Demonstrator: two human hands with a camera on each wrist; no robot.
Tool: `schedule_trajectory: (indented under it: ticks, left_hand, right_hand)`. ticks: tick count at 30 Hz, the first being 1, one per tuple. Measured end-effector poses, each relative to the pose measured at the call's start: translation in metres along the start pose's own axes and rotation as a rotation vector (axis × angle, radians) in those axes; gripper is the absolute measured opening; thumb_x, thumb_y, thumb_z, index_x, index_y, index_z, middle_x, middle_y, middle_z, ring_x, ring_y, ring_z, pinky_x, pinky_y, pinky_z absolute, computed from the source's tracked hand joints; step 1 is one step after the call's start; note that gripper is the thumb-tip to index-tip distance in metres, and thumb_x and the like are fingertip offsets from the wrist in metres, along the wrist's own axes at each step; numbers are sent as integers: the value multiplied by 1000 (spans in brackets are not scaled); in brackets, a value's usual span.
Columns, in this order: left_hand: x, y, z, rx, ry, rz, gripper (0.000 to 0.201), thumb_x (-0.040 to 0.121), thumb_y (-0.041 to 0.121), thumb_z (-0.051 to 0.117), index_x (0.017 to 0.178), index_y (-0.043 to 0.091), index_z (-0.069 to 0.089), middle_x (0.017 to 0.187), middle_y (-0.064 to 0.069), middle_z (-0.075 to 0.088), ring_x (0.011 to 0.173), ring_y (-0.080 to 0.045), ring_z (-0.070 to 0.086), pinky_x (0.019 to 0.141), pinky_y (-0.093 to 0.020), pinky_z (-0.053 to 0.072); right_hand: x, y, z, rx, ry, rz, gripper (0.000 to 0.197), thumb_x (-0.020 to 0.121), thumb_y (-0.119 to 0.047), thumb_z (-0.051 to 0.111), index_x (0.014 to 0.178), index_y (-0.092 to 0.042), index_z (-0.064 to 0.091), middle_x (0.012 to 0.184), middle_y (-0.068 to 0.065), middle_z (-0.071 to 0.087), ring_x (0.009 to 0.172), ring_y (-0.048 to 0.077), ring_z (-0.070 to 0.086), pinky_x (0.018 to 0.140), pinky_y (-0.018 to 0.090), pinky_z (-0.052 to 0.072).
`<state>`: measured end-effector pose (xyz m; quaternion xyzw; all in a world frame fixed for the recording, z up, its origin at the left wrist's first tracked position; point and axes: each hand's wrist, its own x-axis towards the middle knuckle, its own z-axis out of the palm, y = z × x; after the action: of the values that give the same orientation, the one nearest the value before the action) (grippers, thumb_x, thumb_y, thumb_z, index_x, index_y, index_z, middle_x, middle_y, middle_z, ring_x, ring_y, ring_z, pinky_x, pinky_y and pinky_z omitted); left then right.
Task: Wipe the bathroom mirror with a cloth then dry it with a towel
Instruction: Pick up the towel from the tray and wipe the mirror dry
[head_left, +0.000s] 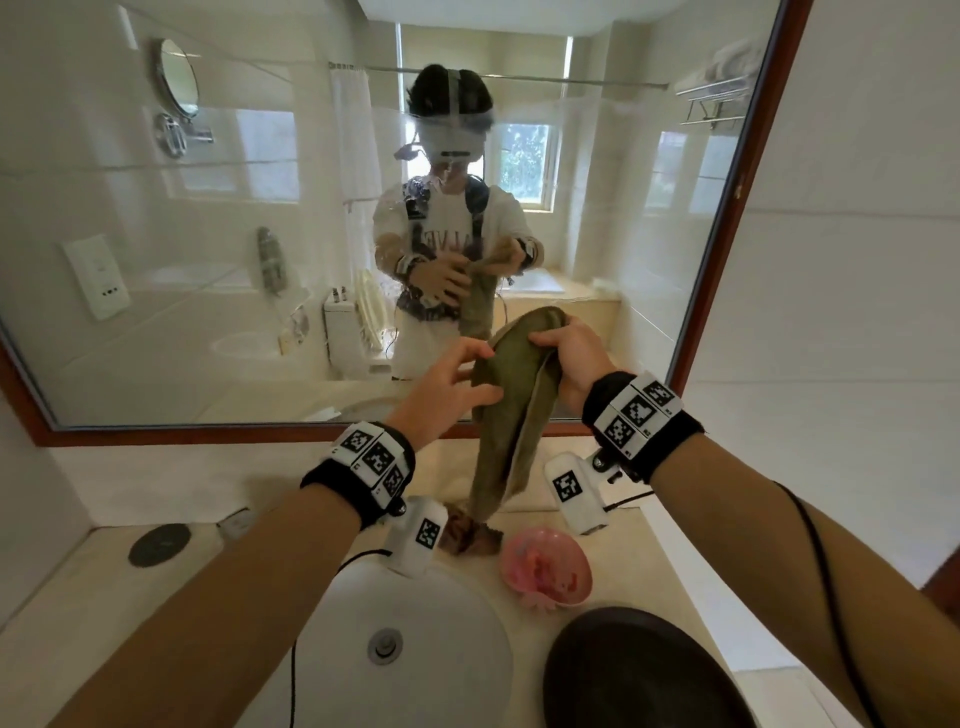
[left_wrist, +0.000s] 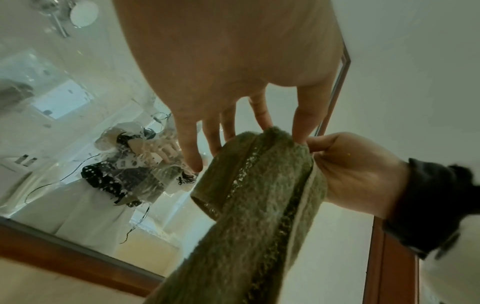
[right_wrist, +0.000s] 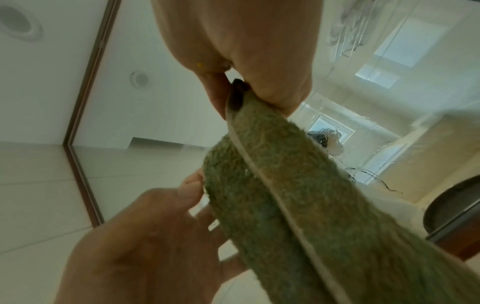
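You pinched the top of the green towel (head_left: 514, 395) in your right hand (head_left: 571, 364), letting it hang above the counter (head_left: 649, 525) before the wet mirror (head_left: 208, 208), while your left hand (head_left: 447, 384) touched its fold with loosely spread fingers, probably to bunch it for drying

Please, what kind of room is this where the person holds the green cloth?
Most likely a bathroom. A wide framed mirror hangs above a counter with a white sink, and its reflection shows a toilet and a bathtub.
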<state>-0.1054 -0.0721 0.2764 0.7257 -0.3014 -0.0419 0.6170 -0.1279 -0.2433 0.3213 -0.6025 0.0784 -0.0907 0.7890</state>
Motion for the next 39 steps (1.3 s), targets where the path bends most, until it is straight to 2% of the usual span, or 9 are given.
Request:
schedule_trajectory:
  ticks: [7, 10, 12, 15, 19, 24, 31, 34, 39]
  left_hand:
    - [12, -11, 4, 217, 13, -105, 24, 75, 45, 74, 86, 25, 66, 111, -3, 67, 107, -24, 64, 99, -48, 49]
    - [12, -2, 5, 242, -5, -83, 21, 89, 37, 67, 87, 18, 74, 123, 0, 65, 116, -22, 59, 108, -52, 40]
    - [13, 5, 5, 320, 42, -79, 20, 96, 28, 61, 95, 12, 74, 139, 2, 56, 129, -19, 49, 115, -47, 31]
    - [17, 12, 4, 347, 66, -50, 21, 98, 27, 59, 98, 11, 71, 139, 2, 54, 125, -16, 47, 112, -39, 33]
    - [19, 24, 9, 351, 32, -39, 20, 99, 30, 58, 94, 17, 71, 113, 5, 65, 103, -11, 58, 93, -26, 41]
    - [16, 40, 20, 329, 71, -38, 30, 100, 31, 55, 96, 4, 67, 75, 0, 56, 74, -13, 53, 74, -26, 42]
    - [17, 53, 30, 297, 146, -49, 24, 101, 30, 53, 95, 11, 66, 86, -11, 62, 82, -23, 59, 83, -40, 50]
    - [18, 61, 30, 243, 158, -52, 19, 101, 25, 53, 99, 11, 66, 96, -18, 65, 92, -34, 64, 85, -47, 56]
    - [25, 73, 14, 207, 163, -17, 18, 100, 24, 54, 93, 12, 66, 89, -14, 61, 83, -27, 60, 85, -53, 54]
  right_hand:
    - [9, -9, -5, 20, 36, -24, 90, 39, 10, 54, 127, 6, 43, 117, 33, 54, 111, 52, 55, 81, 62, 52]
    - [16, -10, -13, 7, 101, -53, 102, 29, 5, 54, 130, -1, 43, 122, 33, 53, 109, 51, 56, 81, 61, 53]
    - [19, -9, -22, -45, 156, -46, 102, 33, 7, 50, 133, -11, 40, 112, 25, 54, 99, 42, 59, 78, 52, 57]
    - [19, -2, -37, -117, 206, -4, 90, 42, 7, 44, 129, -15, 39, 94, 13, 48, 79, 28, 50, 54, 32, 47]
    - [12, 4, -50, -250, 160, 90, 39, 58, 10, 43, 85, -17, 41, 77, 9, 44, 65, 23, 46, 45, 27, 40]
    - [1, 10, -65, -439, 155, -12, 65, 82, 4, 51, 142, -8, 29, 105, 12, 58, 95, 25, 58, 85, 38, 51]
    - [-33, 13, -44, -466, -144, -250, 40, 89, -13, 63, 128, -19, 54, 118, 1, 61, 109, 15, 57, 91, 29, 47]
    - [-37, 18, -33, -479, -228, -224, 33, 89, -22, 66, 120, -25, 57, 113, -2, 66, 103, 15, 62, 90, 33, 50]
    - [-29, 19, -23, -438, -254, -165, 21, 89, -15, 65, 110, -15, 64, 96, 2, 71, 83, 14, 69, 76, 28, 57]
